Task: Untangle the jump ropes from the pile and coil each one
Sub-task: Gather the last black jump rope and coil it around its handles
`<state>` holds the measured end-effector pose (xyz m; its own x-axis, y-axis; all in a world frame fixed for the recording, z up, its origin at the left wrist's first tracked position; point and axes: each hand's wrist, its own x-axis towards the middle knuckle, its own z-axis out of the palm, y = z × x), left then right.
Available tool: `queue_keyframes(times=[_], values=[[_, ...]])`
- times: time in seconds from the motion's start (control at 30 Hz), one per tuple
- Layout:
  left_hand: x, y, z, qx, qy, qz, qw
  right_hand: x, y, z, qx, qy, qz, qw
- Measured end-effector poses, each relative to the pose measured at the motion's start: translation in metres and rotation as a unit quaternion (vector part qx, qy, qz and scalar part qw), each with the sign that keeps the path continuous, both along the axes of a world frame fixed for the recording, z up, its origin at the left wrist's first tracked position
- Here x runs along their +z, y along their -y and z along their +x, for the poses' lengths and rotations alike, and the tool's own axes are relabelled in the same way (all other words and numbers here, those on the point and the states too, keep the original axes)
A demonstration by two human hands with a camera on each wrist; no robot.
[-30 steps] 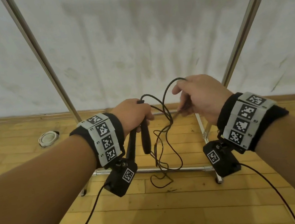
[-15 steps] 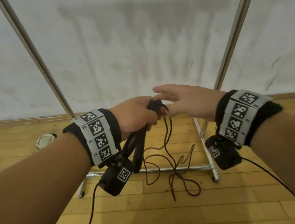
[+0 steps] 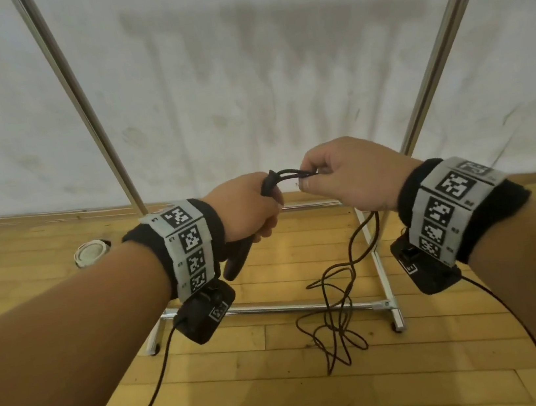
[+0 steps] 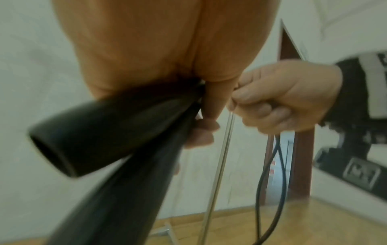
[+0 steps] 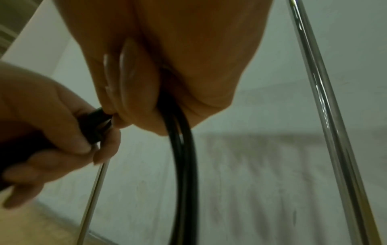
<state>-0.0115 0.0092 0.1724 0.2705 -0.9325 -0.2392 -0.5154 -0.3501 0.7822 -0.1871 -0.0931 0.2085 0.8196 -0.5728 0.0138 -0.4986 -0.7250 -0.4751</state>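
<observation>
My left hand (image 3: 246,206) grips the two black handles (image 3: 237,262) of a jump rope together; in the left wrist view the handles (image 4: 117,149) point down past the camera. My right hand (image 3: 348,174) pinches the thin black cord (image 3: 293,174) a short way from the handle tops. In the right wrist view the cord (image 5: 184,157) runs out under my curled fingers as a double strand. From my right hand it hangs down to a loose tangle (image 3: 337,324) on the wooden floor.
A chrome garment rack stands in front of me, its base bar (image 3: 291,308) lying under the hanging cord and its uprights (image 3: 80,101) against a white sheet. A small round white object (image 3: 92,252) lies on the floor at left. Camera cables trail from both wrists.
My right hand, open and reaching toward the handles half a second ago, now pinches the cord beside them. The hanging cord has shifted to the right.
</observation>
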Motion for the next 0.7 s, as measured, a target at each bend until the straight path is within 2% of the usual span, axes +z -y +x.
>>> queue_keyframes(times=[0.1, 0.17, 0.23, 0.3, 0.37, 0.43, 0.53, 0.63, 0.7], values=[[0.008, 0.001, 0.001, 0.046, -0.175, -0.067, 0.981, -0.009, -0.001, -0.001, -0.003, -0.068, 0.04, 0.997], [0.018, 0.005, 0.005, 0.085, -0.295, -0.134, 0.942, -0.021, 0.001, -0.006, -0.015, -0.084, 0.144, 0.986], [0.03, 0.008, 0.01, 0.136, -0.375, -0.194, 0.896, -0.03, 0.003, -0.012, -0.028, -0.105, 0.222, 0.969], [0.036, 0.008, 0.015, 0.182, -0.403, -0.227, 0.868, -0.033, 0.003, -0.015, -0.043, -0.108, 0.248, 0.962], [0.036, 0.009, 0.012, 0.207, -0.413, -0.23, 0.857, -0.032, -0.001, -0.013, -0.058, -0.021, 0.327, 0.943], [0.034, 0.012, 0.001, 0.216, -0.427, -0.225, 0.849, -0.027, -0.01, -0.008, -0.076, 0.087, 0.435, 0.893], [0.034, 0.016, -0.021, 0.204, -0.446, -0.236, 0.839, -0.026, -0.023, 0.0, -0.064, 0.176, 0.536, 0.823], [0.034, 0.018, -0.036, 0.199, -0.451, -0.272, 0.827, -0.03, -0.036, 0.007, -0.074, 0.222, 0.583, 0.778], [0.035, 0.019, -0.038, 0.214, -0.437, -0.302, 0.82, -0.033, -0.039, 0.011, -0.12, 0.247, 0.578, 0.769]])
